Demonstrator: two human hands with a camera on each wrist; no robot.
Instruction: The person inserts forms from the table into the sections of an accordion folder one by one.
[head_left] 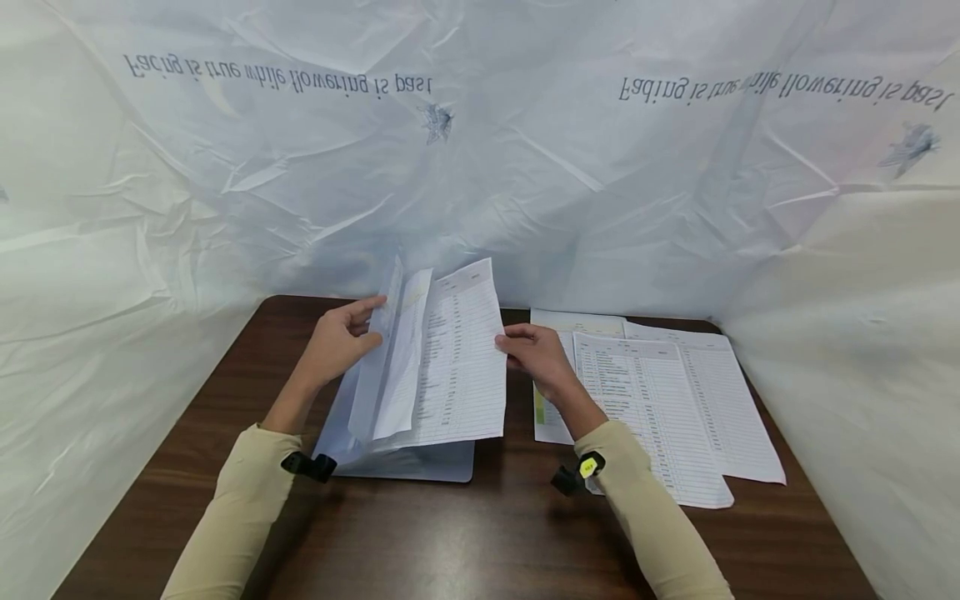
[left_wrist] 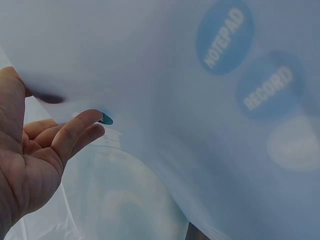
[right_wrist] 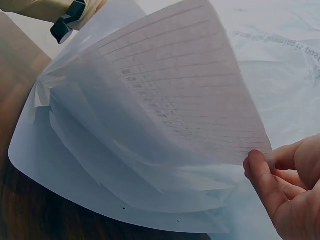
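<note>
Your left hand pinches the folder; your right hand grips a sheet at three o'clock. Hard tugging could tear the sheet.

The pale-blue plastic cover in the left hand reads "NOTEPAD" and "RECORD"; white plastic sheeting beyond that hand, "Fading is true while flowering is past" (flipped).
</note>
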